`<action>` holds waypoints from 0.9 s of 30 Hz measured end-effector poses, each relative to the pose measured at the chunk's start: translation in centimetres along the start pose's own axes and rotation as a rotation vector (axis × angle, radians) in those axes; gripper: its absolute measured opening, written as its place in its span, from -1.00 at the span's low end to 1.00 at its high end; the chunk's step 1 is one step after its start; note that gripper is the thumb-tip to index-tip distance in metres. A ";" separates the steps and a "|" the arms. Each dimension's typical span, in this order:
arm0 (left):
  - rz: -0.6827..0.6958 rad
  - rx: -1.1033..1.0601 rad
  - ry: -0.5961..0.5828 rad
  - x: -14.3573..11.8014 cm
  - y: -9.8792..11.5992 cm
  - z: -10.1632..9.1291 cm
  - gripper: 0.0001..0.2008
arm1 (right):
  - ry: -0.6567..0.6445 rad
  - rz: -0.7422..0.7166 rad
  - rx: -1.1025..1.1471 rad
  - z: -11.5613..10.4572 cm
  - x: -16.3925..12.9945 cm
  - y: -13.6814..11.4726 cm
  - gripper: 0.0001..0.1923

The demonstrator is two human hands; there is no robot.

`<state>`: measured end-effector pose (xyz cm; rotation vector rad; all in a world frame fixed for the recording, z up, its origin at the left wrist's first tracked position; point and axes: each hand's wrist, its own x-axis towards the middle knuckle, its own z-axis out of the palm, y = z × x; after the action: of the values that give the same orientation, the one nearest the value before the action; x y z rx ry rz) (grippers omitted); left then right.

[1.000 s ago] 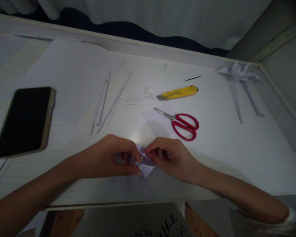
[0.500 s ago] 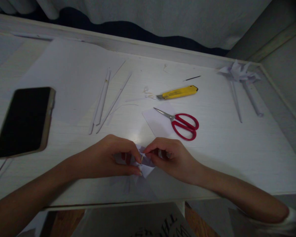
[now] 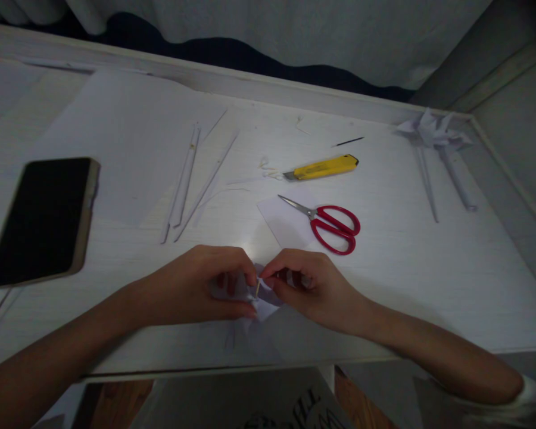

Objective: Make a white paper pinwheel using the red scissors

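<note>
White desk (image 3: 429,262) under dim light | your left hand (image 3: 205,286) and right hand (image 3: 308,286) both pinch folded paper (image 3: 263,307) at near edge | red scissors (image 3: 335,226) just beyond

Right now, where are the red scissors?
The scissors lie right of centre on the table, below the yellow knife, just beyond the right hand.

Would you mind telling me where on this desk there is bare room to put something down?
The widest bare patch lies right of the red scissors, below the paper pinwheels, toward the desk edge. A smaller one lies between the phone and the left hand. It is crowded around the paper sticks, yellow cutter and both hands' folded paper.
</note>
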<state>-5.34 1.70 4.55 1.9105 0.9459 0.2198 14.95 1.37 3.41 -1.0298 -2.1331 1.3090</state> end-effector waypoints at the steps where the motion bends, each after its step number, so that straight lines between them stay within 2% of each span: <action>1: -0.010 -0.001 0.009 0.0 0.1 0.0 -0.72 | 0.001 0.007 0.005 0.0 0.0 0.0 -0.86; 10: -0.058 0.012 0.020 0.0 0.2 0.0 -0.62 | -0.014 0.037 0.031 0.2 0.0 0.2 -0.84; 21: -0.026 -0.037 0.012 0.1 0.3 0.1 -0.71 | 0.008 0.017 0.014 0.2 0.0 0.2 -0.87; 27: -0.010 -0.053 0.040 0.0 0.1 0.3 -0.68 | 0.019 0.024 0.023 0.4 -0.1 0.3 -0.87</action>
<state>-5.12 1.52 4.51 1.8584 0.9671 0.2748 14.85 1.19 2.95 -1.0577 -2.0926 1.3270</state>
